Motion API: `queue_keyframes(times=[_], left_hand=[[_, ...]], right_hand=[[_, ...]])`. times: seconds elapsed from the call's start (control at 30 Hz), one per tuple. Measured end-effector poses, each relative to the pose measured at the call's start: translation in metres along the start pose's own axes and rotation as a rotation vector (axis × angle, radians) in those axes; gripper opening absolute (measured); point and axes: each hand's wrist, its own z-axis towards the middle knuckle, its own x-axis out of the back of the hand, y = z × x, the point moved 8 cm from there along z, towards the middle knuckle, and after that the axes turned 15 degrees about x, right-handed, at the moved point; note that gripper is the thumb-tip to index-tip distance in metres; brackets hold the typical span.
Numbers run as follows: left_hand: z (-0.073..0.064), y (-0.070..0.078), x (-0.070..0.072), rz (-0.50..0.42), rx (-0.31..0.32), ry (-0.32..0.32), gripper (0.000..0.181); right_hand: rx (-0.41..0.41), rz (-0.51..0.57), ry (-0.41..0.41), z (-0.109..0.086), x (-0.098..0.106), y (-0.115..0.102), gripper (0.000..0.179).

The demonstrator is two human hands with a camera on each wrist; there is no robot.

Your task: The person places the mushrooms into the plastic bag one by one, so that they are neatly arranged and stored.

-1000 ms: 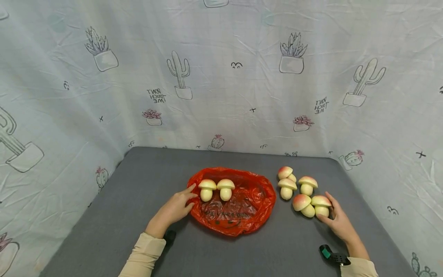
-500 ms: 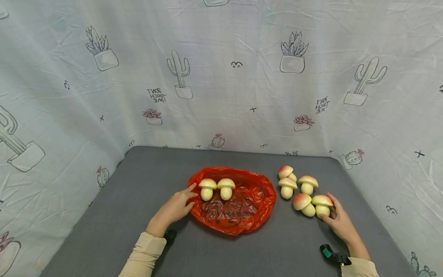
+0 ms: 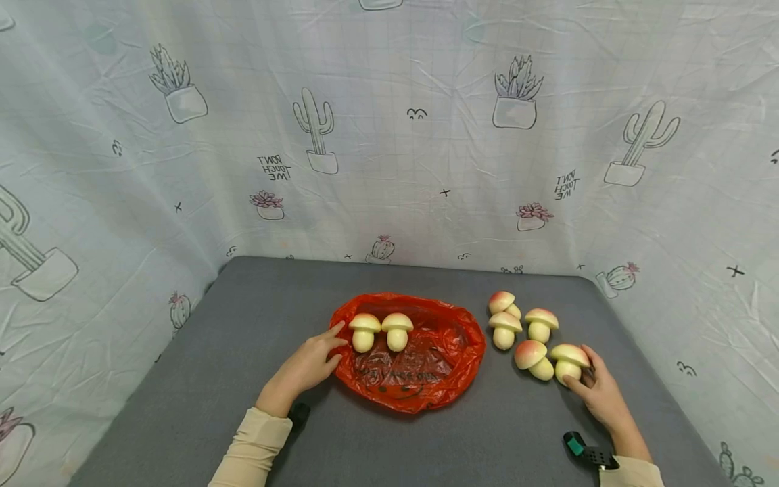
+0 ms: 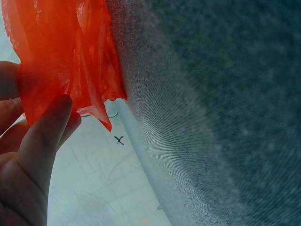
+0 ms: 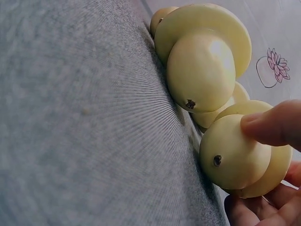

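A red plastic bag (image 3: 420,375) lies spread on the table with its mouth up and its rim turned out. Two toy mushrooms (image 3: 397,331), cream with yellowish caps, sit side by side in its far left part. At the bag's left rim, my left hand (image 3: 306,365) pinches the thin plastic; in the left wrist view the thumb (image 4: 43,134) is on one side of it and fingers on the other. My right hand (image 3: 604,396) grips a toy mushroom (image 3: 569,363), thumb on its stem (image 5: 233,153) and fingers around the cap. This mushroom is low over the table.
Several more toy mushrooms (image 3: 504,330) with pinkish caps are grouped right of the bag, the closest one (image 3: 533,358) just left of the held mushroom. The grey table (image 3: 274,291) is bordered by a patterned white curtain (image 3: 389,162) at the back and sides.
The right hand has shifted its mushroom slightly to the right, tilting it and parting it from its left neighbour. My left hand and the bag have stayed in place.
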Motion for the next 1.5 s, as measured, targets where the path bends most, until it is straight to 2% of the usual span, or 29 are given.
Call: queue_keyframes(times=[0.2, 0.83, 1.1, 1.33, 1.5], left_hand=[[0.000, 0.000, 0.000, -0.005, -0.003, 0.001, 0.029], [0.002, 0.000, 0.001, -0.013, -0.010, -0.014, 0.030], [0.003, 0.000, 0.001, 0.002, -0.004, -0.008, 0.030], [0.002, 0.000, 0.000, -0.005, -0.001, -0.017, 0.030], [0.001, 0.000, 0.000, -0.009, 0.002, -0.017, 0.030]], right_hand=[[-0.054, -0.023, 0.007, -0.004, 0.003, 0.001, 0.079], [-0.048, -0.040, 0.081, -0.004, 0.013, -0.014, 0.077], [0.006, -0.048, 0.082, 0.000, 0.014, -0.032, 0.077], [0.067, 0.008, 0.087, 0.003, 0.009, -0.050, 0.075], [0.137, 0.097, 0.103, 0.009, 0.002, -0.066, 0.075]])
